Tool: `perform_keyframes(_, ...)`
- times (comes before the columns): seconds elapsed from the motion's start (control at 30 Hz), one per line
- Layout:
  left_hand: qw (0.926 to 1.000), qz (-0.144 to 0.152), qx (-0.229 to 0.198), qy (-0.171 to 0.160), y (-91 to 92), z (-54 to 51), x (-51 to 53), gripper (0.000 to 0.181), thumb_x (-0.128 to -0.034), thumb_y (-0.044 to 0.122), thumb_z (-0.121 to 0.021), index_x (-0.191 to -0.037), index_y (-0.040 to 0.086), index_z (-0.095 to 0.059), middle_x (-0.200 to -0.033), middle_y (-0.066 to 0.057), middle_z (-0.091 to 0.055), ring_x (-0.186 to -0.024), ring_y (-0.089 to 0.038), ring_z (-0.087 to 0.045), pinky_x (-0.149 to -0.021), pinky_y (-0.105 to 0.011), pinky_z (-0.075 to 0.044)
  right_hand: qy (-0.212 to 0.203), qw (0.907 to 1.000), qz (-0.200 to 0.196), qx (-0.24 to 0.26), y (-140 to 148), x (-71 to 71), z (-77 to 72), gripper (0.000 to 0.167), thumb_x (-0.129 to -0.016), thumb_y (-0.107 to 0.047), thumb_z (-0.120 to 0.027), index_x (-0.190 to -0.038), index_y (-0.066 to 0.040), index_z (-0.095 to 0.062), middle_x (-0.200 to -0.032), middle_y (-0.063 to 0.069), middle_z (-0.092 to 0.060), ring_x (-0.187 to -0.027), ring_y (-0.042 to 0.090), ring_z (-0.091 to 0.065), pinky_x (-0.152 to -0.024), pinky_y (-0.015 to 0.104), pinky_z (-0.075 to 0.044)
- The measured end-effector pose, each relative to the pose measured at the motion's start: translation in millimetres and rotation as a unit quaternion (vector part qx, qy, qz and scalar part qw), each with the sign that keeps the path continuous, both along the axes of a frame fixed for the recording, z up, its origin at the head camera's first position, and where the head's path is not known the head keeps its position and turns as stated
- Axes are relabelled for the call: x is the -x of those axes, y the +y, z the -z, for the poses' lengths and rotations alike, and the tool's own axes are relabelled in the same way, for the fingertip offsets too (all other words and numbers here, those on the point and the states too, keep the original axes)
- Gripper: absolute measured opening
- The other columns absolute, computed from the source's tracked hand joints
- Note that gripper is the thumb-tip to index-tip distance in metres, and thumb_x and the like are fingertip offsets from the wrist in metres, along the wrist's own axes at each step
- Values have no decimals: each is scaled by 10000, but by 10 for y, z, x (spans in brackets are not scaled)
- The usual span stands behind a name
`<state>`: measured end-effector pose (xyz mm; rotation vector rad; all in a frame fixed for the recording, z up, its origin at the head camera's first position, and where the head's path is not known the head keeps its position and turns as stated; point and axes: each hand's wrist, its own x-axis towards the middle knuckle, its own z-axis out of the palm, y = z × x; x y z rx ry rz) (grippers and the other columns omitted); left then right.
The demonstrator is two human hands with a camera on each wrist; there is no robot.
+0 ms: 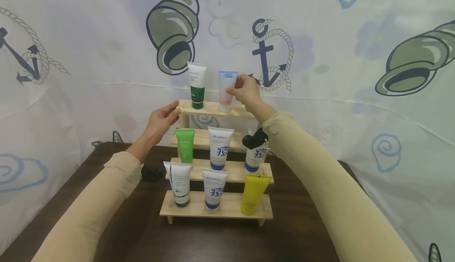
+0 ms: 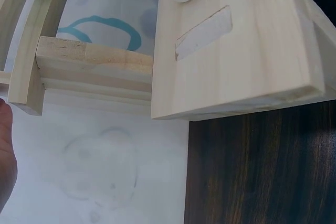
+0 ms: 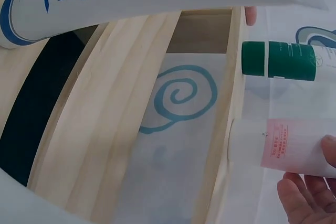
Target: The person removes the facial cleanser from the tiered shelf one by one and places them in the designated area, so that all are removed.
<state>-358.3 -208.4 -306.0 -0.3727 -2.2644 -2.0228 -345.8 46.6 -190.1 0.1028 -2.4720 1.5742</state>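
A person in beige sleeves (image 1: 305, 147) reaches both hands to a pale wooden stand (image 1: 230, 207) of stepped shelves at the centre of the frame. The right hand (image 1: 247, 90), above centre, has its thumb and fingers clamped on a pink-and-blue tube (image 1: 226, 90). That tube stands upright, its white cap touching the top shelf (image 1: 211, 107); the right wrist view shows this at lower right. The left hand (image 1: 160, 122), left of centre, pinches the left end of the same shelf between thumb and fingers.

Just left of the held tube—and apart from it—stands a white-and-dark-green tube (image 1: 197, 86). Lower down, a green tube (image 1: 185, 145) and two white tubes with blue lettering, one central (image 1: 219, 147) and one farther right (image 1: 255, 159), make a row; a black wrist camera (image 1: 255, 139) partly covers the right one. The bottom shelf holds a white tube with a green cap (image 1: 179, 183), another blue-lettered tube (image 1: 214, 189) and a yellow tube (image 1: 254, 195), leaning slightly right. Beneath is a dark brown table (image 1: 142, 222); behind hangs pale cloth (image 1: 330, 57) printed with shells and anchors.
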Motion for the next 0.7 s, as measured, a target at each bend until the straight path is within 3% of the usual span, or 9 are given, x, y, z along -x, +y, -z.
perform_keyframes(0.37, 10000, -30, 75, -10, -2, 4, 6, 564, -982, 263, -493, -1466, 53, -294, -1528, -89, -281, -1368, -237, -346, -1073, -270, -371, -15, 10000, -43, 15, -5, -7, 12, 292, -859, -16, -665, -1111, 22, -522, -1016, 104, -538, -958, 196, -512, -876, 361, -573)
perform_keyframes(0.7, 10000, 7, 74, -12, -4, -11, -10, 575, -981, 271, -493, -1467, 45, -284, -1529, -92, -272, -1372, -239, -335, -1073, -261, -370, 46, 9999, -1, -146, 44, -49, -12, 304, -856, -33, -675, -1116, 7, -523, -1054, 118, -553, -969, 201, -517, -848, 323, -582)
